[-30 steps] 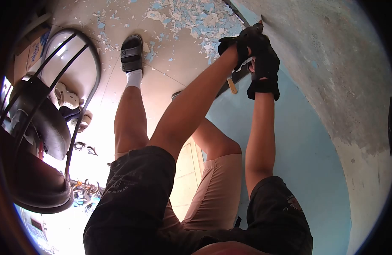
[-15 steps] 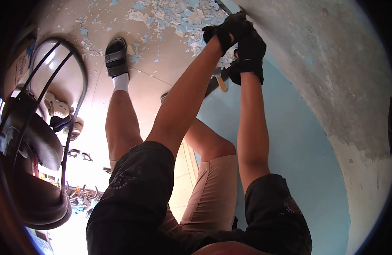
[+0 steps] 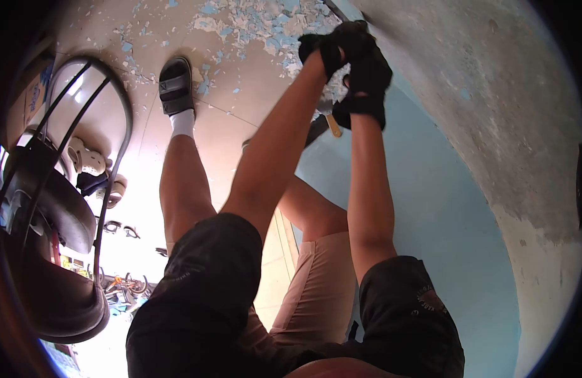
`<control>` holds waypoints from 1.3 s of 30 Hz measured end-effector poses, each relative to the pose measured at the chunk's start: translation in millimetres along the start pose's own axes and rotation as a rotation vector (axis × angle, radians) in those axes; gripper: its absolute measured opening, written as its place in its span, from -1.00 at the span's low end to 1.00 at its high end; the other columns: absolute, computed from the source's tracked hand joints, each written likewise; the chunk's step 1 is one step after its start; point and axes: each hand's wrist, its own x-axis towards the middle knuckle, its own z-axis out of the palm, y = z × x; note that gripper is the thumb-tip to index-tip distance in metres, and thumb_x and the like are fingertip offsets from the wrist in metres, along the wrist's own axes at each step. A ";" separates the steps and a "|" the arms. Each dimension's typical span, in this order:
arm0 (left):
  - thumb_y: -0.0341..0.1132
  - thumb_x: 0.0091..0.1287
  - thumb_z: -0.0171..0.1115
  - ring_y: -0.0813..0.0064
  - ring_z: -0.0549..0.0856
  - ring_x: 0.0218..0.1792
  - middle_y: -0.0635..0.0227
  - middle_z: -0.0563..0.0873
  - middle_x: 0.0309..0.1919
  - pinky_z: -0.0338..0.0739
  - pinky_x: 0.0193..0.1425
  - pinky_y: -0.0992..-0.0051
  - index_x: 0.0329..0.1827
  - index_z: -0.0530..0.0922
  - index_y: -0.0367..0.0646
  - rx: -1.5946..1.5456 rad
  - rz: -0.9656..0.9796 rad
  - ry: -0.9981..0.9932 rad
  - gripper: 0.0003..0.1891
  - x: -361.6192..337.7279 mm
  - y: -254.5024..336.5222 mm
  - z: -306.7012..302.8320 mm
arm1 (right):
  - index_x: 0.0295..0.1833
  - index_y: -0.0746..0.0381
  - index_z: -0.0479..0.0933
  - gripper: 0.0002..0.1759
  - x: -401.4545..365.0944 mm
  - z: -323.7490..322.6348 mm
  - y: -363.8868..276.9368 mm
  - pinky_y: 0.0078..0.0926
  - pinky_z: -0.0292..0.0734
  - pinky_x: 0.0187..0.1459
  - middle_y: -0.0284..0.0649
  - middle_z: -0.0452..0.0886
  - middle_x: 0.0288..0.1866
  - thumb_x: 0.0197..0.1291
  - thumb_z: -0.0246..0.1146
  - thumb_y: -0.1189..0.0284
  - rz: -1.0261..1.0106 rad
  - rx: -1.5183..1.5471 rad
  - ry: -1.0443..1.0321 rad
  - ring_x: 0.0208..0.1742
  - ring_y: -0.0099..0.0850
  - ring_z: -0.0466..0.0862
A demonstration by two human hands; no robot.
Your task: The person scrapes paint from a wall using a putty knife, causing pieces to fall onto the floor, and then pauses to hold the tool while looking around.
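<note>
Both my hands wear black gloves and are close together at the foot of the peeled wall. My left hand is bent, its fingers closed around something too dark to make out. Just beside and below it, my right hand is closed too, and what it grips is hidden. A thin dark edge shows beyond the gloves, next to the wall base. Below my hands, a scraper with a yellow handle lies near my partly hidden foot. Blue and white paint flakes are scattered over the floor.
My sandalled foot stands on the tiled floor. At the left is a dark chair with a metal frame, with pale clogs and other footwear near it. Blue paint covers the wall's lower part.
My right hand and forearm have shifted slightly left and my left hand has moved a little. Both hands stay closed near the wall base. The view has shifted slightly.
</note>
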 end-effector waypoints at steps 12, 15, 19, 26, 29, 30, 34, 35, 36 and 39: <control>-0.26 0.16 0.17 0.29 0.67 -0.28 0.30 0.66 -0.40 0.57 -0.12 0.39 -0.35 0.63 -0.01 0.476 0.235 0.220 -0.89 4.7 0.8 7.7 | 0.04 0.11 0.53 -0.40 20.0 1.0 8.9 -0.34 0.59 -0.18 -0.16 0.66 -0.17 -0.29 0.43 0.50 0.136 0.197 -0.176 -0.17 -0.19 0.67; -0.20 0.17 0.18 0.30 0.68 -0.23 0.31 0.66 -0.39 0.56 -0.07 0.37 -0.33 0.65 -0.07 0.308 0.212 0.159 -0.83 8.0 -61.5 29.7 | -0.01 0.13 0.54 -0.45 21.5 43.0 22.2 -0.33 0.60 -0.19 -0.16 0.66 -0.18 -0.28 0.43 0.47 0.068 0.028 -0.150 -0.16 -0.16 0.67; -0.23 0.15 0.20 0.28 0.69 -0.24 0.31 0.66 -0.38 0.58 -0.12 0.36 -0.31 0.66 -0.04 0.410 0.295 0.243 -0.85 0.7 -30.6 7.4 | -0.01 0.10 0.54 -0.48 18.5 18.5 -1.8 -0.31 0.58 -0.16 -0.16 0.67 -0.18 -0.23 0.41 0.48 0.062 0.014 -0.164 -0.14 -0.15 0.67; -0.25 0.22 0.20 0.16 0.69 -0.28 0.12 0.69 -0.36 0.59 -0.21 0.32 -0.25 0.62 -0.16 -0.331 -0.022 0.182 -0.82 -3.7 -23.3 0.6 | 0.04 0.12 0.52 -0.59 12.7 17.0 -17.9 -0.28 0.57 -0.16 -0.14 0.67 -0.14 0.00 0.29 0.36 0.189 0.110 -0.122 -0.13 -0.13 0.67; -0.24 0.25 0.17 0.16 0.69 -0.26 0.10 0.70 -0.36 0.58 -0.17 0.31 -0.25 0.59 -0.24 -0.157 -0.039 0.297 -0.78 -8.7 -21.2 4.9 | 0.01 0.13 0.52 -0.43 5.5 19.5 -11.2 -0.28 0.59 -0.23 -0.15 0.67 -0.19 -0.26 0.46 0.48 0.067 0.003 -0.079 -0.20 -0.13 0.67; -0.26 0.24 0.16 0.16 0.70 -0.25 0.11 0.70 -0.35 0.58 -0.16 0.33 -0.24 0.60 -0.22 -0.116 0.010 0.235 -0.79 -6.7 -22.7 2.0 | -0.01 0.12 0.52 -0.45 7.9 21.6 -9.8 -0.27 0.59 -0.26 -0.15 0.67 -0.21 -0.27 0.46 0.48 -0.007 -0.073 -0.051 -0.22 -0.13 0.67; -0.30 0.17 0.18 0.16 0.70 -0.24 0.16 0.70 -0.33 0.59 -0.12 0.36 -0.24 0.64 -0.13 0.604 0.264 0.102 -0.83 4.6 -13.2 -12.0 | -0.07 0.10 0.53 -0.51 22.2 21.0 1.7 -0.27 0.58 -0.28 -0.16 0.66 -0.25 -0.24 0.44 0.48 -0.042 -0.094 -0.134 -0.25 -0.14 0.67; -0.30 0.17 0.18 0.16 0.70 -0.24 0.16 0.70 -0.33 0.59 -0.12 0.35 -0.25 0.64 -0.12 0.525 0.285 0.142 -0.83 7.5 -27.3 -9.2 | -0.05 0.10 0.54 -0.67 26.9 30.6 2.3 -0.24 0.57 -0.22 -0.15 0.67 -0.25 -0.01 0.27 0.35 0.033 0.033 -0.203 -0.20 -0.13 0.68; -0.30 0.16 0.18 0.16 0.70 -0.23 0.17 0.70 -0.33 0.59 -0.12 0.35 -0.26 0.64 -0.12 0.378 0.263 0.142 -0.84 9.0 -41.3 -6.4 | -0.07 0.11 0.55 -0.72 32.1 42.6 1.6 -0.22 0.57 -0.18 -0.14 0.68 -0.25 0.11 0.19 0.28 -0.032 -0.126 -0.234 -0.18 -0.13 0.68; -0.30 0.15 0.18 0.17 0.69 -0.23 0.18 0.69 -0.35 0.59 -0.13 0.35 -0.28 0.64 -0.11 0.312 0.273 0.129 -0.85 9.3 -56.5 -14.2 | -0.07 0.14 0.57 -0.71 34.5 62.8 -7.5 -0.25 0.58 -0.11 -0.10 0.68 -0.19 0.25 0.09 0.22 0.049 -0.273 -0.227 -0.12 -0.14 0.68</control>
